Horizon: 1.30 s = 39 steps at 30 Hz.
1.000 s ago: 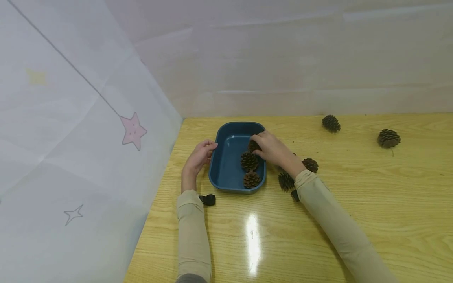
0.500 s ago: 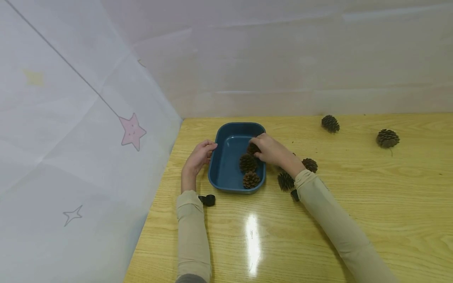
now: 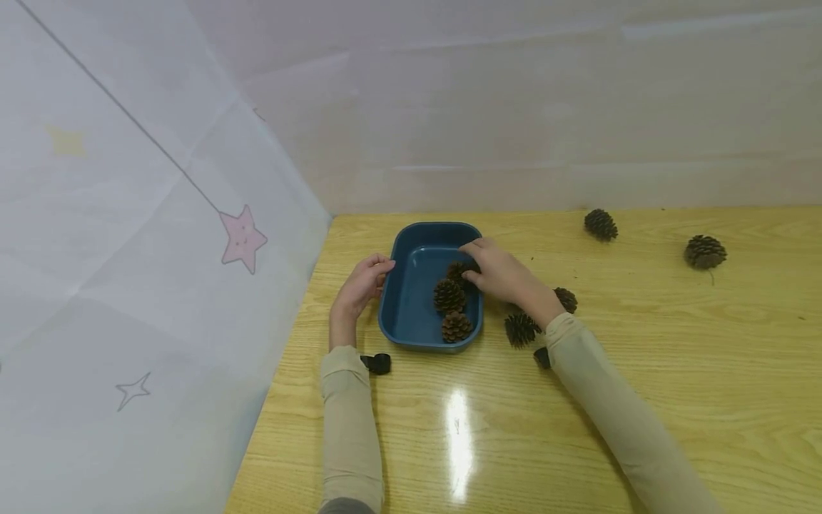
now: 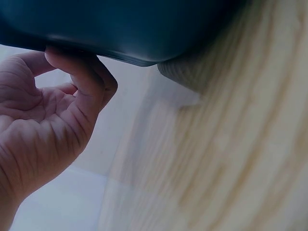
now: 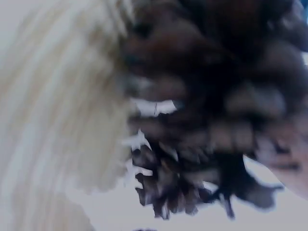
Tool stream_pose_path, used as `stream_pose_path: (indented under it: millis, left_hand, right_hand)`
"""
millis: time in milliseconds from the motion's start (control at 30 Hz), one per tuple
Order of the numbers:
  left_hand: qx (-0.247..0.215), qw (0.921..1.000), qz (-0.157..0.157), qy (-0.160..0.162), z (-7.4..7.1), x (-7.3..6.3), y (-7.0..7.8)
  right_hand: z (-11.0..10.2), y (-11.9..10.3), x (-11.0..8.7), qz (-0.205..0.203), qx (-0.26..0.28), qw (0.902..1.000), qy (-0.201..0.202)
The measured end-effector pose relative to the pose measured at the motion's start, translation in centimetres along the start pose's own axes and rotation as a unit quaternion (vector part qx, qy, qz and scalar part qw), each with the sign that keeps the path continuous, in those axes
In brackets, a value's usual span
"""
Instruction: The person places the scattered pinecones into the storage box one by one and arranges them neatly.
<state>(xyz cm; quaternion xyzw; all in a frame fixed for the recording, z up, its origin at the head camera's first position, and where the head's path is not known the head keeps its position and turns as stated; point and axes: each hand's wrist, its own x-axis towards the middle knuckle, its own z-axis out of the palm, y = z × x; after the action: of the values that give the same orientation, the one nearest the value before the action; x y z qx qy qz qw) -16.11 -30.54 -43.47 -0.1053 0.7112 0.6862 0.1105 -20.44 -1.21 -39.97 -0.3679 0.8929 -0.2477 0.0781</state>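
A blue rectangular tub [image 3: 411,335] stands on the table. Against its left wall, my left hand [image 3: 361,287] has bent fingers and thumb at the rim; in the left wrist view, the fingertips of the hand [image 4: 62,106] meet the tub's outer wall [image 4: 120,29]. Along the tub's right side lie brown pine cones: a front one [image 3: 457,327], a middle one [image 3: 449,296] and a rear one [image 3: 456,272]. Over the right rim reaches my right hand [image 3: 504,275], its fingers spread above the rear cone. Dark pine cone scales [image 5: 192,120] fill much of the right wrist view, blurred.
Outside the tub, one pine cone [image 3: 521,330] lies near my right forearm, with another cone [image 3: 566,300] partly behind the wrist. Farther off are a back cone [image 3: 601,224] and a right-hand cone [image 3: 705,252]. White sheets [image 3: 514,107] border the wooden table [image 3: 642,343].
My right hand lowers a pine cone into the tub, then loosens and shifts slightly right, uncovering the rear cone. The middle cone has moved slightly toward the front. My left hand stays put.
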Motion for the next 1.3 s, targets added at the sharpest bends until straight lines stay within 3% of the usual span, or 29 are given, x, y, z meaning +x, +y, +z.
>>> stream_pose_path:
  millis: [300, 1033, 1300]
  left_hand:
    - [-0.004, 1.0000, -0.003, -0.001, 0.0, 0.2, -0.1]
    - [-0.011, 0.9999, -0.009, 0.003, 0.0, 0.3, 0.0]
    - [-0.011, 0.9999, -0.007, 0.002, 0.1, 0.2, -0.1]
  right_hand:
    - [-1.8, 1.1, -1.8, 0.003, 0.009, 0.9990, 0.045]
    - [-5.0, 4.7, -5.1, 0.057, 0.034, 0.9961, 0.057]
    - [-6.2, 5.9, -6.0, 0.071, 0.027, 0.9937, 0.082]
